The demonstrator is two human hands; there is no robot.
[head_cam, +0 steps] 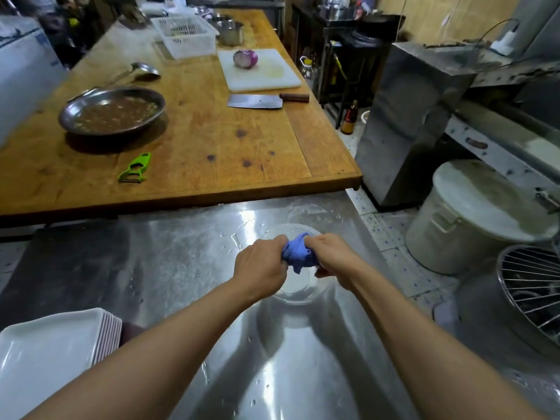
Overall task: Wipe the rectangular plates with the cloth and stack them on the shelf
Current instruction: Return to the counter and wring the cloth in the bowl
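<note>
Head view: both hands (260, 262) (333, 258) grip bunched cloth (298, 254), stretched left-right.

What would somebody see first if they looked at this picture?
Probably the two hands, left hand and right hand, squeezing a blue cloth over a clear bowl on the wet metal counter. Next, the white plates stacked bottom left, and the cut onion on the wooden table.
</note>
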